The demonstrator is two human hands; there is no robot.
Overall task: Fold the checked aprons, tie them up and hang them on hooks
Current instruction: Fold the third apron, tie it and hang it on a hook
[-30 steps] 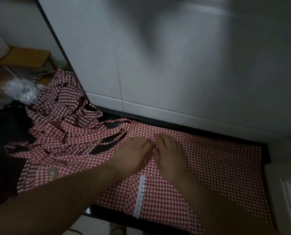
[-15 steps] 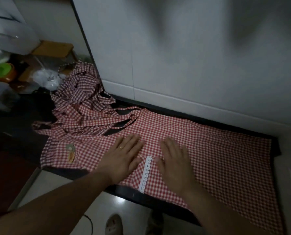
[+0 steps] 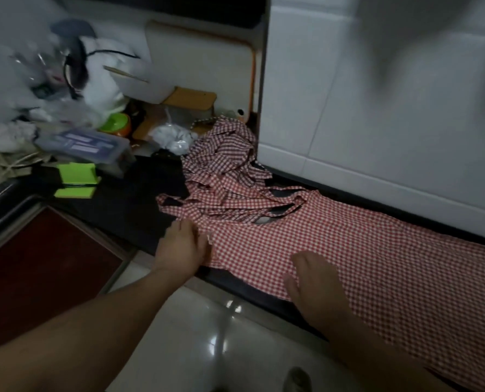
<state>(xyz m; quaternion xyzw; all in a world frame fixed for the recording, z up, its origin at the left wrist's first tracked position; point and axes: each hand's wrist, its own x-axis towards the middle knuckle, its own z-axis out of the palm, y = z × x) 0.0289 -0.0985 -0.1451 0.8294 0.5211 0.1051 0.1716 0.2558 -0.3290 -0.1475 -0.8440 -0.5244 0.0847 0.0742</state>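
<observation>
A red-and-white checked apron (image 3: 371,250) lies spread flat along the dark counter (image 3: 139,199), below the white tiled wall. Its straps and several more checked aprons sit in a crumpled pile (image 3: 224,171) at its left end. My left hand (image 3: 183,246) rests on the apron's left edge, fingers bent over the cloth near the straps. Flat on the apron's front edge lies my right hand (image 3: 316,281), fingers together, pressing the fabric down. Whether the left hand pinches the cloth is unclear.
The counter's left part is crowded: green sponges (image 3: 77,179), a clear plastic box (image 3: 88,145), a green bowl (image 3: 115,123), white plastic bags (image 3: 173,137) and a wooden stand (image 3: 191,100). A dark red cabinet front (image 3: 43,264) and the glossy pale floor (image 3: 207,335) lie below.
Both hands have slid apart from the apron's middle, the left to its left edge, the right toward the front edge. The lace-trimmed pocket no longer shows. The view has swung left.
</observation>
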